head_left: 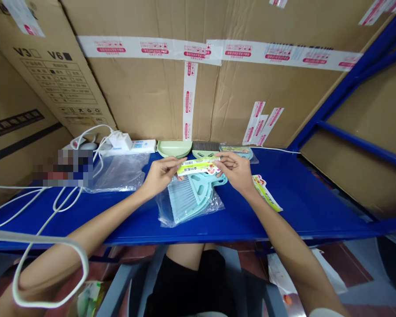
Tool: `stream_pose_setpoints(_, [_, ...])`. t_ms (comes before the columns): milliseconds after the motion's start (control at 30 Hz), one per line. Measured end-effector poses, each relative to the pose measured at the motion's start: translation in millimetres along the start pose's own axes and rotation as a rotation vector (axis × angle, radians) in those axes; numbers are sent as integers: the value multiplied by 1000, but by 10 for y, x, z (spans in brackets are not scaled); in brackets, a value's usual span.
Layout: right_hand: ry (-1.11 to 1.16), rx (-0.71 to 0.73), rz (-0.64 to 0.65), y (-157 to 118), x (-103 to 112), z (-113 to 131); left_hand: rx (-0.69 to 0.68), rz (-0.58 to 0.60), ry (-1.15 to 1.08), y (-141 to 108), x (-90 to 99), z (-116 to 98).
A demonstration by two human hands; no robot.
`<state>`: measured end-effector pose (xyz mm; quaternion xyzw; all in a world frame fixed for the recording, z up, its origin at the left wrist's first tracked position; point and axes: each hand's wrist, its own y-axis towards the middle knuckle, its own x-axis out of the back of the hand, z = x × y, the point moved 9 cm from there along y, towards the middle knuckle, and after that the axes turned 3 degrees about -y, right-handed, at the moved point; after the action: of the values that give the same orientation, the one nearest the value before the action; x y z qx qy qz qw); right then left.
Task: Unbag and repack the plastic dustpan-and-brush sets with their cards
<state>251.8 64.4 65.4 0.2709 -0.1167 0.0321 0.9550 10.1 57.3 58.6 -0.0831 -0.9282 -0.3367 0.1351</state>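
Both hands hold a yellow-green and white printed label card (198, 166) stretched level between them. My left hand (163, 174) pinches its left end, and my right hand (235, 169) grips the right end. Just below and behind the card lies a light blue hand broom and dustpan set (188, 198) on a clear plastic bag (165, 215); the card and fingers cover part of its upper edge. Right of my right hand, a second label card (267, 193) of similar print lies flat on the blue table (303, 198).
Along the back stand a pale green dustpan (174, 149), a green hand broom with grey bristles (205, 149) and a bagged blue set (239, 152). A power strip (141, 146), white cables (71, 200) and a flat clear bag (119, 174) occupy the left. Cardboard (145, 97) walls the back.
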Motion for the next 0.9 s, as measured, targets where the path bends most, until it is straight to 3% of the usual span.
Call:
stream_pose_setpoints(200, [-33, 8, -4, 48, 31, 48, 6, 16, -70, -35, -48, -14])
stream_pose_setpoints(267, [-30, 6, -8, 80, 215, 122, 30, 47, -144, -51, -82, -4])
stream_pose_setpoints(333, [-44, -40, 17, 103, 531, 166, 45, 47, -193, -55, -78, 10])
stream_pose_setpoints(500, [-297, -366, 356, 60, 1386, -85, 40, 33, -143, -43, -28, 84])
stream_pose_setpoints(567, [-435, -469, 579, 7, 1522, -265, 38, 43, -122, -51, -37, 128])
stream_pose_setpoints(667, [-605, -535, 875, -47, 1450, -512, 47, 83, -85, -70, -87, 190])
stream_pose_setpoints(767, [-810, -443, 1031, 11, 1227, -654, 58, 107, -42, -77, -106, 214])
stream_pose_setpoints(833, [-966, -358, 1034, 81, 1142, -696, 49, 100, -19, -72, -87, 196])
stream_pose_setpoints(900, [-1105, -288, 920, 156, 1187, -687, 35, 100, 3, -67, -71, 167])
